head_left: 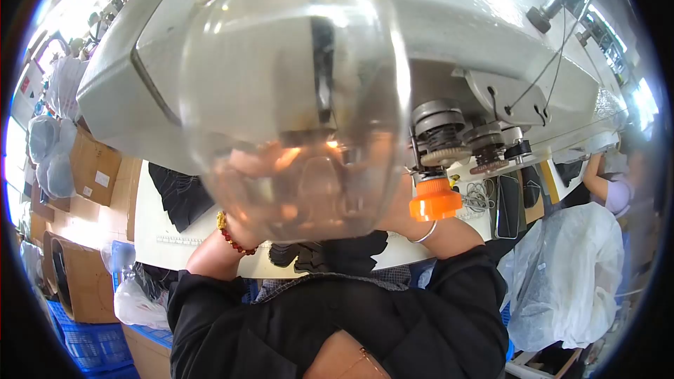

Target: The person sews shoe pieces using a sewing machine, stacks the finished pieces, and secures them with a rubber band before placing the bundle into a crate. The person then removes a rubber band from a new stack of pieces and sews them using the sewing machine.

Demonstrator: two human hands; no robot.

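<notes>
A clear, rounded transparent cover (295, 98) fills the middle of the view, in front of a white sewing machine (484, 21). Behind it, blurred by the plastic, is my left hand (256, 163), near the needle area; a beaded bracelet (232, 236) circles that wrist. My right hand (393, 207) is mostly hidden behind the cover, with a silver bangle (424, 231) on the wrist. The fingers of both hands are too distorted to read. Dark fabric pieces (337, 253) lie on the table between my forearms. Whether either hand holds fabric cannot be made out.
Tension discs (439, 126) and an orange knob (434, 200) sit right of the cover. Black fabric (175, 195) lies on the white tabletop (151, 235) at left. Cardboard boxes (95, 168) and blue crates (91, 344) stand left; plastic bags (569, 274) and another person's arm (595, 177) are right.
</notes>
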